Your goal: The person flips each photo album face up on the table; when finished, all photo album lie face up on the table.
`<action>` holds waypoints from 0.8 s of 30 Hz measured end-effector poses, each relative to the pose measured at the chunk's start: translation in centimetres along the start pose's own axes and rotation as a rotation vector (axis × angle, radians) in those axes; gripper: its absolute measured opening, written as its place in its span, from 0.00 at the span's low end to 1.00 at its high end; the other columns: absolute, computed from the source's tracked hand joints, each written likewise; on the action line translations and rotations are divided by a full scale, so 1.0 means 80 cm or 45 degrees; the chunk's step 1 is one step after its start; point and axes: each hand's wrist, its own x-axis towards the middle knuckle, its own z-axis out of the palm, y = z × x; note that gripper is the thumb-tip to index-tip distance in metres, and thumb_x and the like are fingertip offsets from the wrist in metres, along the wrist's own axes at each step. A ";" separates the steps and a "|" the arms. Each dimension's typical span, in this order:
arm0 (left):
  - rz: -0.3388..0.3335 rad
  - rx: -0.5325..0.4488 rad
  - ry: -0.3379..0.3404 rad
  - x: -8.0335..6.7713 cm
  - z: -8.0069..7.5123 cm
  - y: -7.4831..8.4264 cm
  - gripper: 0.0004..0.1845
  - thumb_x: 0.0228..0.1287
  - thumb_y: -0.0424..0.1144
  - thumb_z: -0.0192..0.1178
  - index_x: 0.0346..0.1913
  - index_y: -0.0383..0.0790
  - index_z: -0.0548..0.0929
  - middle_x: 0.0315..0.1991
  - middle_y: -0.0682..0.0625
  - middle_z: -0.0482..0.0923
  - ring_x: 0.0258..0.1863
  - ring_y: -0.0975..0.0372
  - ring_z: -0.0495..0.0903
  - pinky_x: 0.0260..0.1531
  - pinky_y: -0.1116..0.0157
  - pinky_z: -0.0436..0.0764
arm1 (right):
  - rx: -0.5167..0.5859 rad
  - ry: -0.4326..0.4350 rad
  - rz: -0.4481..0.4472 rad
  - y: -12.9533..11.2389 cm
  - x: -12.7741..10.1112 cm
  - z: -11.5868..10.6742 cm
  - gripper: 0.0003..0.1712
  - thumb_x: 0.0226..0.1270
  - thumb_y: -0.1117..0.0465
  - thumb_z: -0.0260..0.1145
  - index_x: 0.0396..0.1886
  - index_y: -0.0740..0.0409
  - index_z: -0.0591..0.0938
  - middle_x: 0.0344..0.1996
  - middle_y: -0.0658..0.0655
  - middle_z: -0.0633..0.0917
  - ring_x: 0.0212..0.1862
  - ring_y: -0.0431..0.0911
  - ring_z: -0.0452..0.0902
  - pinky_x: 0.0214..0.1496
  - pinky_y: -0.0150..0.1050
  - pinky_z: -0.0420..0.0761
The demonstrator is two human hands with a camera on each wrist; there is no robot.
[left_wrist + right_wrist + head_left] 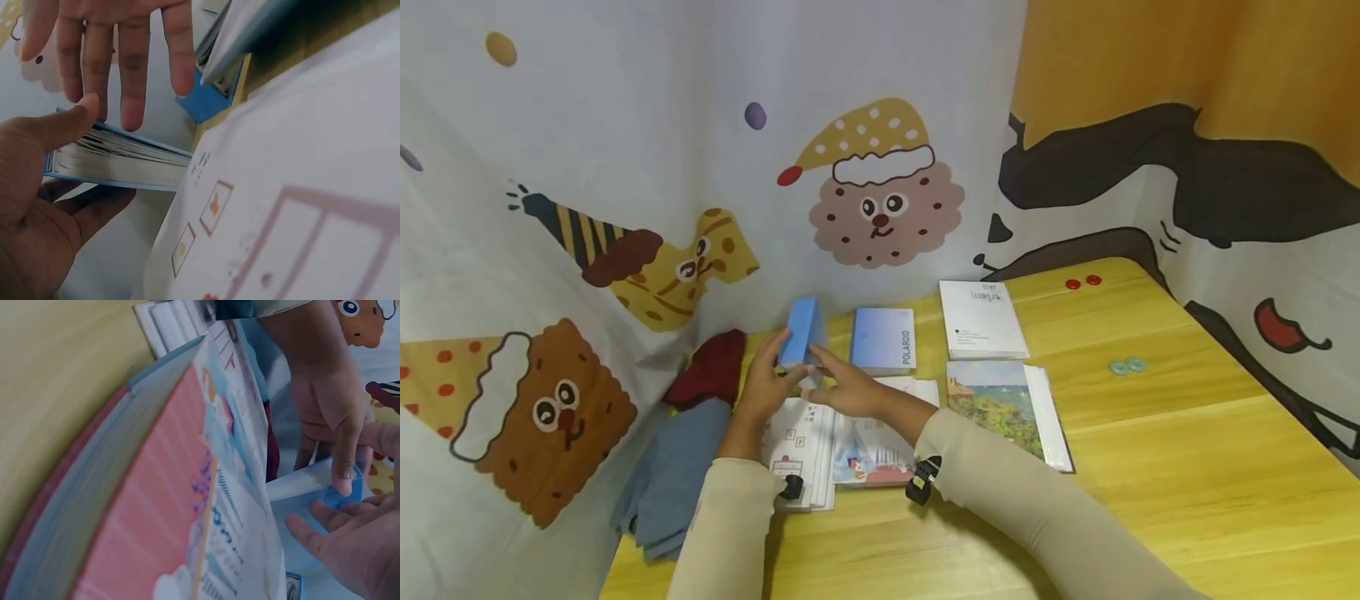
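Note:
A small blue book [802, 327] stands upright on its edge near the back left of the table. My left hand [763, 387] grips it, thumb on one cover and fingers on the other, as the left wrist view shows with the page edges of the book [119, 161]. Across from it, my right hand [850, 392] has its fingers stretched out against the cover; in the right wrist view this right hand [350, 550] shows no curl round the book. Just right of them lies a blue book marked POLAROID [882, 337].
Below the hands lie a white book with line drawings [797, 467] and an illustrated book [876, 454]. Farther right are a white book [981, 317] and a landscape-cover book [996, 404]. Red buttons [1083, 282], green buttons [1128, 366], grey-blue cloth [673, 475] and dark red cloth [709, 371] lie around.

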 end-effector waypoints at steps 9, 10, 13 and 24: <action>-0.235 0.083 0.096 0.006 -0.004 -0.012 0.41 0.68 0.31 0.72 0.81 0.28 0.68 0.80 0.27 0.67 0.79 0.34 0.69 0.80 0.39 0.69 | 0.033 0.009 0.033 0.011 -0.029 -0.019 0.47 0.84 0.50 0.65 0.92 0.46 0.52 0.90 0.54 0.57 0.88 0.54 0.60 0.86 0.59 0.68; -0.267 0.085 0.089 0.008 -0.006 -0.012 0.41 0.68 0.32 0.72 0.82 0.28 0.67 0.81 0.27 0.66 0.79 0.34 0.68 0.81 0.39 0.68 | 0.031 0.020 0.042 0.013 -0.035 -0.025 0.46 0.84 0.49 0.65 0.92 0.45 0.54 0.90 0.54 0.59 0.88 0.54 0.60 0.86 0.59 0.68; -0.375 0.106 0.037 0.011 -0.007 -0.012 0.41 0.71 0.36 0.71 0.82 0.27 0.67 0.80 0.26 0.67 0.78 0.33 0.70 0.81 0.40 0.69 | 0.036 0.071 0.036 0.018 -0.054 -0.044 0.43 0.84 0.50 0.65 0.90 0.48 0.58 0.88 0.57 0.61 0.88 0.57 0.60 0.85 0.60 0.69; -0.427 0.338 -0.124 0.005 -0.009 -0.018 0.35 0.79 0.39 0.63 0.80 0.23 0.67 0.79 0.25 0.67 0.80 0.34 0.67 0.82 0.40 0.66 | -0.025 0.255 -0.013 0.031 -0.124 -0.104 0.35 0.85 0.56 0.64 0.85 0.59 0.68 0.89 0.57 0.58 0.88 0.60 0.57 0.81 0.61 0.74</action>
